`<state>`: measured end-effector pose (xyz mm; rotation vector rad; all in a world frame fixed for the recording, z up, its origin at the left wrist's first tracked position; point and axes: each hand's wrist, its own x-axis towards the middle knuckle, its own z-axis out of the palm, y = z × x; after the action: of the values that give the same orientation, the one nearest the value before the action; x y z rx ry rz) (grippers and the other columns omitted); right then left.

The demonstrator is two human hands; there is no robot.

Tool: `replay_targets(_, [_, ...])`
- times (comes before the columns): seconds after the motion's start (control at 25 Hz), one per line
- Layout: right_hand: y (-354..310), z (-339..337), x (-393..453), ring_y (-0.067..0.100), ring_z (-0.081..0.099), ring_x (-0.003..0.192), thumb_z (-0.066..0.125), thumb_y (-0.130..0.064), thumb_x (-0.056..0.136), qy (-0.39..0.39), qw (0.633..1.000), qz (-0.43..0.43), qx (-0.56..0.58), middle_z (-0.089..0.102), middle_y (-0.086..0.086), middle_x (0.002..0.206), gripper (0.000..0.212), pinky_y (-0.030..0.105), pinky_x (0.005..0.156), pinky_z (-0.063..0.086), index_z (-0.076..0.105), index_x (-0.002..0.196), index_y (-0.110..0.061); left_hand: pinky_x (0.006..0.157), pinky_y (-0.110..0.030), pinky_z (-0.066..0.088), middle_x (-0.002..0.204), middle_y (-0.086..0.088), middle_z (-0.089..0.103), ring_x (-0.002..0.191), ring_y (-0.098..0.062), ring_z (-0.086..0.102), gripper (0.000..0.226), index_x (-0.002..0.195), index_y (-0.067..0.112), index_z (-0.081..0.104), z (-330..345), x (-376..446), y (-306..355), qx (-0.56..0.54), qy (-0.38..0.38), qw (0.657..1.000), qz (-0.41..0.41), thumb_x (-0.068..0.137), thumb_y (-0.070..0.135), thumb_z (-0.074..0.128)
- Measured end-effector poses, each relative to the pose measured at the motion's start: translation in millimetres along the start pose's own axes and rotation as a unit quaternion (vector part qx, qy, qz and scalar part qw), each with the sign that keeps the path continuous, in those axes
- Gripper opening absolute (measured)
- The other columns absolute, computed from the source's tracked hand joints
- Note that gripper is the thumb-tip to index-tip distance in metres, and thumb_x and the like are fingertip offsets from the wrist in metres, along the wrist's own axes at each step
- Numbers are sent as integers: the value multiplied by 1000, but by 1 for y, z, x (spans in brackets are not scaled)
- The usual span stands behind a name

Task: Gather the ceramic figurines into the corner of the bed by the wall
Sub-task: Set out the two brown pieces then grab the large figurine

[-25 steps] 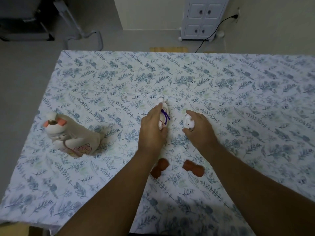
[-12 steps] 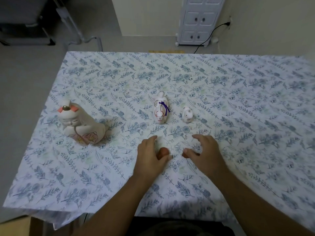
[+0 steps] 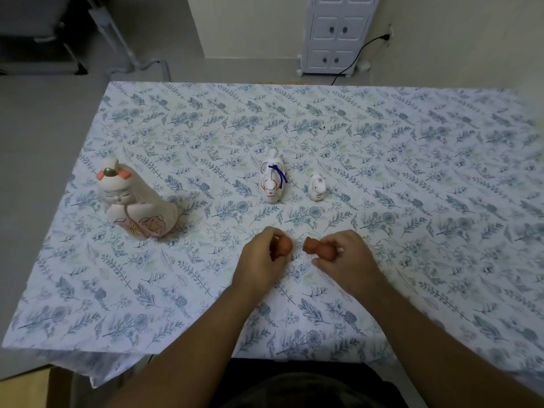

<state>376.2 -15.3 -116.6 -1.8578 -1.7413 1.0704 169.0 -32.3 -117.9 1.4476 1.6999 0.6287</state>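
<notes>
Head view looks down on the bed (image 3: 412, 178), its floral blue-and-white sheet spread flat under both hands and running well beyond the fingertips to a far edge by the floor. Largest of the figurines is the white doll (image 3: 137, 201) with pink hair pieces and a pink flower on its robe; it stands upright well to the left of the left fingers, near the bed's left edge. Next in size, the white animal figurine with the purple cord (image 3: 273, 179) sits just beyond the left fingertips, apart from them. Beside it to the right, not touching, the small white figurine (image 3: 317, 188) stands beyond the gap between the two hands.

Left hand (image 3: 260, 262) is curled, its fingers (image 3: 272, 235) wrapped about a small orange-brown figurine (image 3: 283, 246), of which only a rounded end shows past the knuckles. Right hand (image 3: 348, 260) is likewise closed, thumb and fingers pinching a second orange-brown figurine (image 3: 319, 249) whose squared end sticks out to the left of the fingertips. The two brown pieces point at each other, near but apart, and both sit close above the sheet; whether they touch it cannot be told. A white cabinet (image 3: 338, 33) stands on the floor far past the fingers.
</notes>
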Motion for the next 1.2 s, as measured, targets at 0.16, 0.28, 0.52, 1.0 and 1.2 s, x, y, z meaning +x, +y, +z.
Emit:
replay_targets(0.16, [-11, -3, 2, 10, 63, 96, 82, -5, 74, -4, 999, -41, 17, 66, -5, 105, 43, 6, 81, 47, 70, 112, -20, 77, -27, 59, 93, 11, 67, 88, 3, 65, 41, 92, 31, 53, 5, 1, 1, -26, 4, 1000, -5, 80, -2, 73])
replay_targets(0.28, [-10, 1, 3, 7, 59, 93, 77, 1, 74, 2, 997, -70, -29, 70, -1, 101, 42, -2, 75, 38, 71, 111, -18, 77, -26, 58, 90, 10, 67, 86, 6, 65, 42, 94, 29, 51, 9, 2, -1, -30, 10, 1000, -2, 82, -3, 74])
replay_targets(0.52, [-15, 10, 3, -1, 56, 79, 76, 2, 79, -33, 997, -61, -34, 52, -20, 81, 37, 2, 68, 40, 69, 111, -15, 82, -34, 60, 92, 18, 69, 90, 1, 69, 42, 100, 33, 54, 10, 0, -11, -23, 0, 1000, 1, 82, 2, 76])
replay_targets(1.0, [-9, 12, 1, 10, 47, 114, 88, -18, 71, -66, 996, -43, -38, 51, -8, 121, 64, 13, 89, 40, 60, 127, -25, 84, -27, 55, 115, 10, 68, 100, -9, 66, 57, 129, 33, 54, 3, -1, -10, -13, -36, 999, 2, 81, 17, 79])
replay_targets(1.2, [-46, 8, -16, 14, 42, 124, 79, -35, 80, 17, 979, -170, -115, 54, -5, 132, 65, 30, 100, 40, 53, 138, -20, 102, -10, 34, 138, 16, 54, 123, 4, 46, 60, 141, 24, 52, -42, -30, -10, 9, 25, 999, 19, 86, 23, 75])
